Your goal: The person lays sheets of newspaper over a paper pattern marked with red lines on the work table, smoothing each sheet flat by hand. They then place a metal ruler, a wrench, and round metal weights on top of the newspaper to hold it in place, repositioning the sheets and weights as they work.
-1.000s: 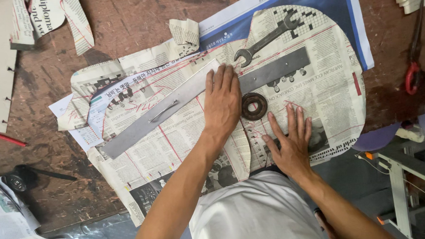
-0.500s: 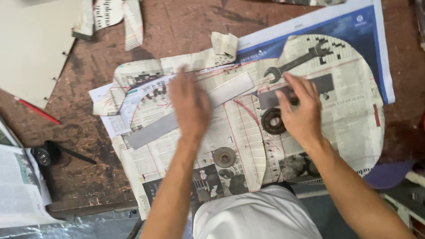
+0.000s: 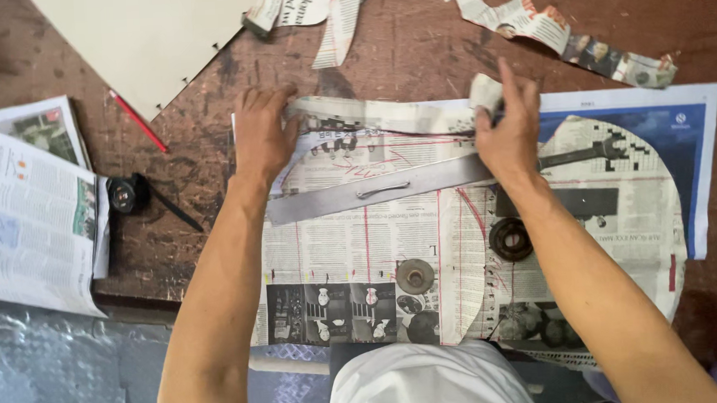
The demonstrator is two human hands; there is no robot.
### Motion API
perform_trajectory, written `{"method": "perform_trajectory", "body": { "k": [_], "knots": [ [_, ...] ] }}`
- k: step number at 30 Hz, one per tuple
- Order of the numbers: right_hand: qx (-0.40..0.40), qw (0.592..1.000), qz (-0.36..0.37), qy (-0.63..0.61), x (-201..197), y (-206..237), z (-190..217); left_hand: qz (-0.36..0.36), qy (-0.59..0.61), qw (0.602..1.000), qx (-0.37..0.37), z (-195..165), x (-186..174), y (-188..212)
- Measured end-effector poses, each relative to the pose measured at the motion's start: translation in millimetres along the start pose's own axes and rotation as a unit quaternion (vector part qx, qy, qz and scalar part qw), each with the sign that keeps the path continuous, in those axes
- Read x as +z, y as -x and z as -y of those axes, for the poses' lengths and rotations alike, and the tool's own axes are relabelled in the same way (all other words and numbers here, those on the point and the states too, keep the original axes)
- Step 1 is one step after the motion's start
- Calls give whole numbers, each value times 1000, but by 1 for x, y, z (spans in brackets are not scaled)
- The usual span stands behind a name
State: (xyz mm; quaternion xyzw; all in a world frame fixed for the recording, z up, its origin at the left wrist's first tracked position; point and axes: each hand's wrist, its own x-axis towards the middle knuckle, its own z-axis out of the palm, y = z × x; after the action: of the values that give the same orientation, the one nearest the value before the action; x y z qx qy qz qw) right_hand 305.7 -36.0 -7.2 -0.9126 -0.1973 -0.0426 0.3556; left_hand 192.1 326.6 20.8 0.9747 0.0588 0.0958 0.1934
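The brown worktable carries my newspaper pattern sheet, pinned flat by a long steel ruler and round metal weights. I judge I'm turning down its top edge: my left hand presses the folded strip flat, my right hand pinches its crumpled end shut. A straight crease needs even pressure along the strip.

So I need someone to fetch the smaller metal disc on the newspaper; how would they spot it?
Start at the long grey metal ruler lying across the newspaper sheets. Just below it, near the table edge, sits a flat grey metal washer. Unlike the darker, thicker black ring to its right, it is pale and thin.
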Motion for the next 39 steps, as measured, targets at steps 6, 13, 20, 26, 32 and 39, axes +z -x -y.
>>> {"method": "perform_trajectory", "body": {
  "k": [6, 13, 20, 26, 32, 39],
  "knots": [
    [111, 979, -45, -166, -12, 3, -28, 128, 147, 970, -144, -1, -21, -1],
    [208, 913, -66, -346, -18, 14, -44, 149, 135, 966, -162, 10, -15, 1],
    [102, 987, -54, -112, -27, 22, -21, 129, 137, 968, -168, 12, 0, 10],
    [-66, 994, 26, 85, -14, -4, 12, 106, 120, 974, -161, 5, -1, 15],
    [-49, 998, 11, 34, -2, -11, -6, 56, 68, 996, -31, 7, 5, 22],
    [131, 983, -79, -102, -10, 18, -11, 56, 59, 996, -26, 16, 9, 28]
  ]
}}
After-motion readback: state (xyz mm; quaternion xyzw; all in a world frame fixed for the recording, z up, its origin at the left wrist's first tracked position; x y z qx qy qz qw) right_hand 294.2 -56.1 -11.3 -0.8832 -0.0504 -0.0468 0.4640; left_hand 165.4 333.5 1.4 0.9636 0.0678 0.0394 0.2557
